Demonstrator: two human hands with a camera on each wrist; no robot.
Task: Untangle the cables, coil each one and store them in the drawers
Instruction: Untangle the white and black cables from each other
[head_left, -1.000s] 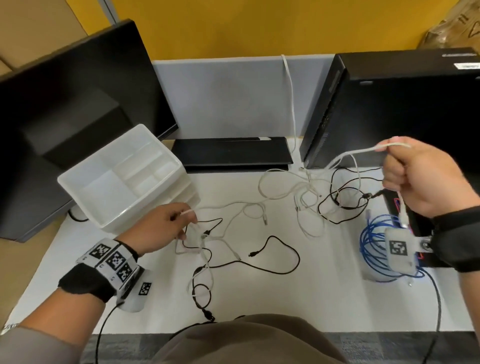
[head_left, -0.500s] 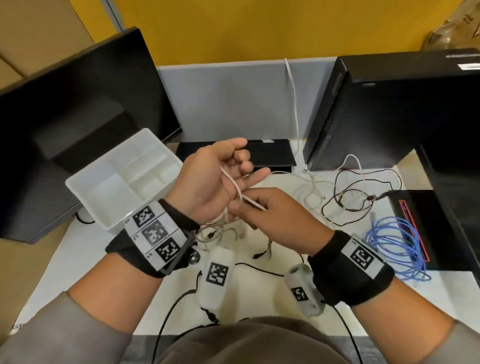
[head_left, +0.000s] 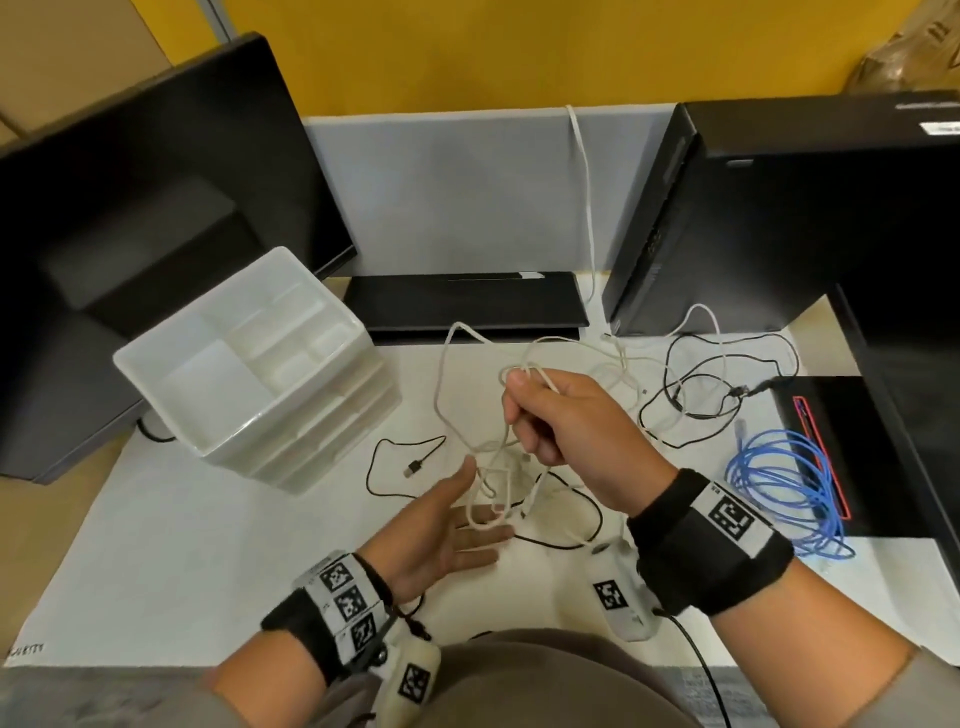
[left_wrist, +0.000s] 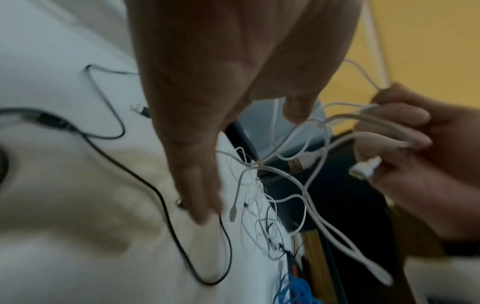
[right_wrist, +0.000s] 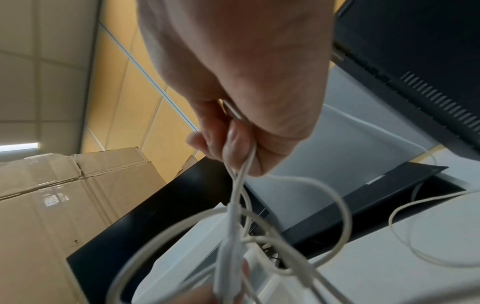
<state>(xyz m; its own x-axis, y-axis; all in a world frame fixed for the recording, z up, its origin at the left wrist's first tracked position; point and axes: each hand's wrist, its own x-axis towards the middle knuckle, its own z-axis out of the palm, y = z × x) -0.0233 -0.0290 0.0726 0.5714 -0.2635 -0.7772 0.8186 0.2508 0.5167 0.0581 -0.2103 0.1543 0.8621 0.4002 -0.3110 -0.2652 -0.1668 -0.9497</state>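
Observation:
My right hand (head_left: 524, 410) is raised over the middle of the desk and grips several loops of a white cable (head_left: 447, 374) in its curled fingers (right_wrist: 231, 144). The loops hang down onto my left hand (head_left: 467, 525), which lies palm up below with straight fingers (left_wrist: 197, 185), the white cable (left_wrist: 303, 185) draped over them. A thin black cable (head_left: 379, 457) lies on the desk beside the left hand. More white and black cables (head_left: 691, 384) are tangled at the right. A blue cable (head_left: 779, 483) lies coiled at the far right. The white drawer unit (head_left: 291, 415) stands at the left.
A black monitor (head_left: 145, 208) stands behind the drawer unit, a black computer tower (head_left: 779, 218) at the back right, a flat black device (head_left: 462, 301) between them. A black pad with a red-edged item (head_left: 831, 457) lies under the blue coil. Cardboard boxes (right_wrist: 52, 195) stand beyond the monitor.
My hands have parted: the right hand rose with loops of white cable, and the left hand dropped lower with its palm turned up under the hanging loops.

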